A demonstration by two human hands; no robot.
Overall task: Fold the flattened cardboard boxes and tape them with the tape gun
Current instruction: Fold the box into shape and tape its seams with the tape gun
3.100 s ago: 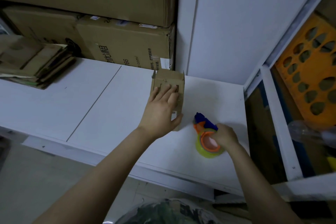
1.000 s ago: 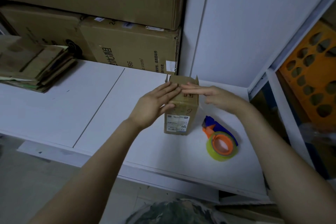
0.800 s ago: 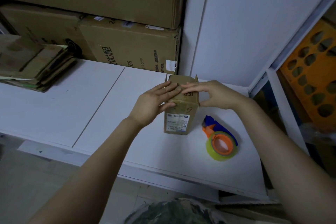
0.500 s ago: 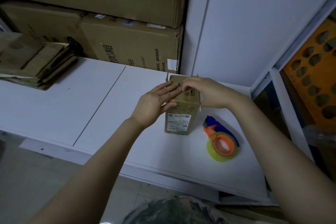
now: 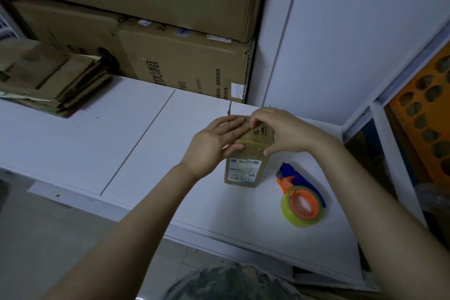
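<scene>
box (image 5: 243, 168) upright on table (image 5: 73, 143) | left hand (image 5: 214, 146) fingers straight, pressing top flap | right hand (image 5: 280, 131) curled over top, thumb on front, gripping box | tape gun (image 5: 300, 195) lying near, box's 4 o'clock

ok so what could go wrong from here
The left hand and right hand hold the top of the small box, standing tall and narrow, so uneven pressure may tip it. The tape gun lies apart on the table; if the top is unsealed, reaching for it could let it reopen.
</scene>
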